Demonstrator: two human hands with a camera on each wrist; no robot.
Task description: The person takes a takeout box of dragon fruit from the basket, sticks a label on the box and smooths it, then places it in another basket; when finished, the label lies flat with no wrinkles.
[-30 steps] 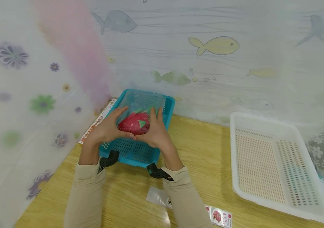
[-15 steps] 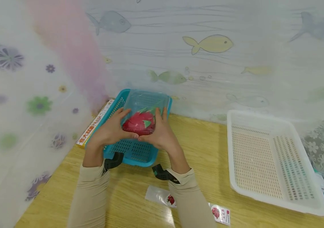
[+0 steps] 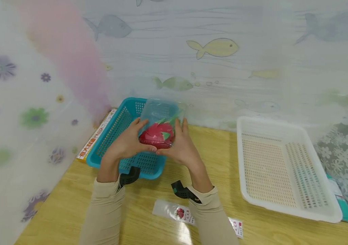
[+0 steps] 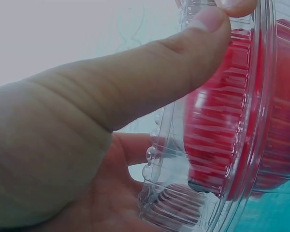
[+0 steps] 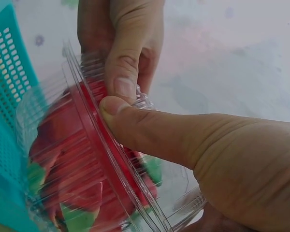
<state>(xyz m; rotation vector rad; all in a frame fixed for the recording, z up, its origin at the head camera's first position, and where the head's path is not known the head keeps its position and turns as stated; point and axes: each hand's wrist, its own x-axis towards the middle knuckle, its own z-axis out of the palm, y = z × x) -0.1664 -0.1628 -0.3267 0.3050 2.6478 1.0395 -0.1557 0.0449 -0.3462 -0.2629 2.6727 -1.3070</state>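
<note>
Both hands hold a clear plastic clamshell box (image 3: 161, 106) with a red, green-tipped dragon fruit (image 3: 157, 132) inside. The left hand (image 3: 129, 141) grips its left side and the right hand (image 3: 181, 144) its right side, the thumbs meeting at the near edge. In the left wrist view the left thumb presses along the ridged wall of the box (image 4: 217, 145). Both thumb tips touch the rim side of the box (image 5: 92, 145) in the right wrist view. Above the right part of a blue basket (image 3: 106, 143), the box overlaps its edge; whether it touches the basket I cannot tell.
A white plastic basket (image 3: 267, 166) stands at the right, a teal-and-white packet (image 3: 342, 204) beside it. Clear strips with dragon fruit labels (image 3: 171, 211) lie at the front of the wooden table (image 3: 143, 217). A pasta box (image 3: 97, 134) lies between the blue basket and the wall.
The hands have moved the box rightward relative to the blue basket, uncovering more of the basket's left interior. The grip looks the same, and the head view has shifted slightly.
</note>
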